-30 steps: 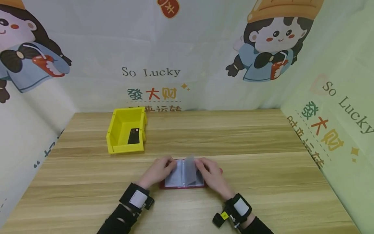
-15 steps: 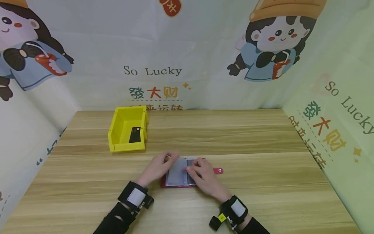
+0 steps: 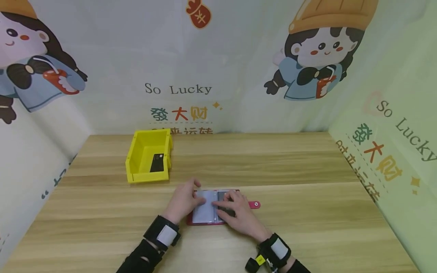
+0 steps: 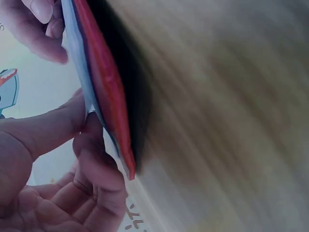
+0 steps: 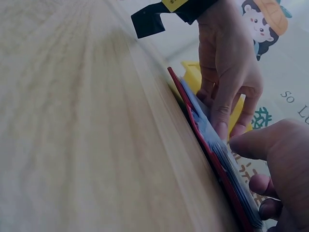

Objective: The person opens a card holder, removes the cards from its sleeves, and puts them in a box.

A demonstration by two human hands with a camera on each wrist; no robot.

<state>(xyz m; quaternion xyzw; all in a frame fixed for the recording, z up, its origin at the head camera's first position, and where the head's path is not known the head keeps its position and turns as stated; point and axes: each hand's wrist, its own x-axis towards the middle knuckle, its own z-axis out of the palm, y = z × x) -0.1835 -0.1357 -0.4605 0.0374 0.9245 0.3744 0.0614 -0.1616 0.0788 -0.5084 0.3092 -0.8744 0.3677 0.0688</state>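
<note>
While the small red card book (image 3: 209,217) lies open on the wooden table (image 3: 307,227), both hands are at it in the head view. The left hand (image 3: 181,201) has its thumb on the left page (image 3: 203,209). The right hand (image 3: 240,215) bends loosely over the right side, thumb and pointing finger apart. A pink strap (image 3: 254,204) sticks out there. Farther back, a yellow box (image 3: 148,178) holds a black card (image 3: 157,163). The work right now looks like turning thin pages; I think the next move calls for soft fingertips, so just one page lifts. Something dark shows on the right side, but the right hand hides most of it.

In the left wrist view, the left thumb and a finger pinch the page edge, above the red cover (image 4: 111,87). The right hand is cut off, and the wood is blurry.

In the right wrist view, no page shows between the right hand's fingers; I cannot tell if one tip touches. The left hand partly hides the box.
</note>
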